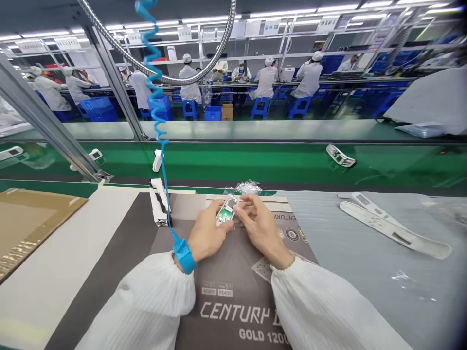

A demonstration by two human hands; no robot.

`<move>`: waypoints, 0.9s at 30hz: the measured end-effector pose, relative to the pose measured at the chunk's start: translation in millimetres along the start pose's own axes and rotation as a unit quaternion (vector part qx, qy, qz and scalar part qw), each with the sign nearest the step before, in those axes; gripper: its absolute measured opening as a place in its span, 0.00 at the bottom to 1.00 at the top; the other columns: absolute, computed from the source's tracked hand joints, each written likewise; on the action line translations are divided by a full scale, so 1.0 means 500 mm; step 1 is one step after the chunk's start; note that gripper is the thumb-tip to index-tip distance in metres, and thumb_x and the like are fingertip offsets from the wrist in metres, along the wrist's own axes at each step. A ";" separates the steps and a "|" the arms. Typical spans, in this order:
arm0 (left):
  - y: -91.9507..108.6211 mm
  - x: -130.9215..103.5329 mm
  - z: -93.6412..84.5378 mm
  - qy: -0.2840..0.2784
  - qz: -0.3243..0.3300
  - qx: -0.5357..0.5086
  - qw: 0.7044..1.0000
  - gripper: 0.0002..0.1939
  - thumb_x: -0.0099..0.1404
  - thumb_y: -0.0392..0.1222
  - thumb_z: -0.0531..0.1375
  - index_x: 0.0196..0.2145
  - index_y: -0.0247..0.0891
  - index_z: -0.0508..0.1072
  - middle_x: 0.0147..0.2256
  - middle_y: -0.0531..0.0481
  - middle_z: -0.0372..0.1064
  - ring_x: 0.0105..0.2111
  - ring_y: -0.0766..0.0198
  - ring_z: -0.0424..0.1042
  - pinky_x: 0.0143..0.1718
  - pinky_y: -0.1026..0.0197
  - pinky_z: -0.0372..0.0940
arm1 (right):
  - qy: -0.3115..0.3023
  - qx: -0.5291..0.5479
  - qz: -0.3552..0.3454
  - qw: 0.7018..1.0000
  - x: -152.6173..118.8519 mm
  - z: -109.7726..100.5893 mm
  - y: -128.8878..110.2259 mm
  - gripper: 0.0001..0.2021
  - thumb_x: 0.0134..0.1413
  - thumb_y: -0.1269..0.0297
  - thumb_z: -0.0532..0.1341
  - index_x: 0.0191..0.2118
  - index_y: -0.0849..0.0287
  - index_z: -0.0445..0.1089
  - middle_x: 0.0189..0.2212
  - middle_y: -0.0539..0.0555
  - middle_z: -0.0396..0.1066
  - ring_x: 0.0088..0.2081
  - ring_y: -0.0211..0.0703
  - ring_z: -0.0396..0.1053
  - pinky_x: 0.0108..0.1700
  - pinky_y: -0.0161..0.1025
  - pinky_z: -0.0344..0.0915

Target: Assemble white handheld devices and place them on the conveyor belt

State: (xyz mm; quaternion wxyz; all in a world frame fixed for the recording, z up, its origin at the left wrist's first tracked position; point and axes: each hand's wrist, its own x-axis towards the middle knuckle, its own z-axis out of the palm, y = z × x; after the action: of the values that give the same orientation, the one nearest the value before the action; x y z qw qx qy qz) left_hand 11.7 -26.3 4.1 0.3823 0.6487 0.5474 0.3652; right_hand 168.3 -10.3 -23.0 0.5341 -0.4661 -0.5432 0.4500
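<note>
A small white housing with a green circuit board [226,212] is held above the dark printed cardboard [233,272]. My left hand [209,228] grips its left and lower side, with the thumb along the bottom edge. At the housing's upper right, my right hand [259,223] touches it with thumb and fingers bent around the edge; the fingertips are partly hidden. A blue wrist strap [185,255] with a coiled blue cord [155,82] is on my left wrist.
White device parts [158,201] stand left of my hands. Long white shells [396,231] lie on the grey sheet at right. Clear plastic [248,187] sits beyond my hands. More devices lie on the green belt [248,163]. People in white work in the background.
</note>
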 end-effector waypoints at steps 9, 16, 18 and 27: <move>0.001 0.004 -0.012 -0.022 0.020 0.047 0.998 0.17 0.60 0.30 0.59 0.45 0.43 0.74 0.45 0.50 0.76 0.48 0.55 0.73 0.53 0.52 0.65 | 0.002 -0.419 -0.219 0.881 0.010 -0.033 -0.012 0.09 0.64 0.59 0.57 0.34 0.53 0.71 0.35 0.54 0.72 0.37 0.48 0.64 0.39 0.45 0.54; -0.033 0.040 -0.047 0.127 -0.060 0.020 0.990 0.13 0.61 0.32 0.58 0.44 0.38 0.72 0.43 0.46 0.76 0.43 0.55 0.75 0.45 0.55 0.66 | -0.037 -0.399 -0.228 0.887 -0.003 -0.013 -0.022 0.08 0.65 0.67 0.55 0.33 0.55 0.66 0.38 0.52 0.73 0.41 0.45 0.66 0.43 0.44 0.54; -0.032 0.041 -0.053 0.083 -0.040 -0.013 0.996 0.12 0.60 0.31 0.59 0.43 0.39 0.72 0.42 0.48 0.77 0.43 0.57 0.75 0.44 0.57 0.66 | -0.008 -0.381 -0.228 0.896 0.003 -0.014 -0.022 0.05 0.65 0.65 0.55 0.37 0.54 0.67 0.39 0.52 0.73 0.41 0.46 0.66 0.44 0.44 0.55; -0.002 0.016 -0.029 -0.007 0.027 -0.012 1.000 0.13 0.59 0.28 0.59 0.41 0.41 0.72 0.42 0.52 0.77 0.44 0.59 0.74 0.47 0.58 0.64 | 0.050 -0.481 -0.278 0.830 0.012 -0.028 -0.021 0.06 0.63 0.63 0.59 0.34 0.52 0.71 0.38 0.51 0.75 0.40 0.47 0.66 0.42 0.45 0.52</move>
State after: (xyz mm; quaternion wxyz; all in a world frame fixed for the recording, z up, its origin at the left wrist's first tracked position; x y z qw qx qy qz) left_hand -0.6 -16.7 10.2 0.3841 0.6607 0.5229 0.3776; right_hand 182.0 -6.3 -11.6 0.3714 -0.5152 -0.7700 -0.0601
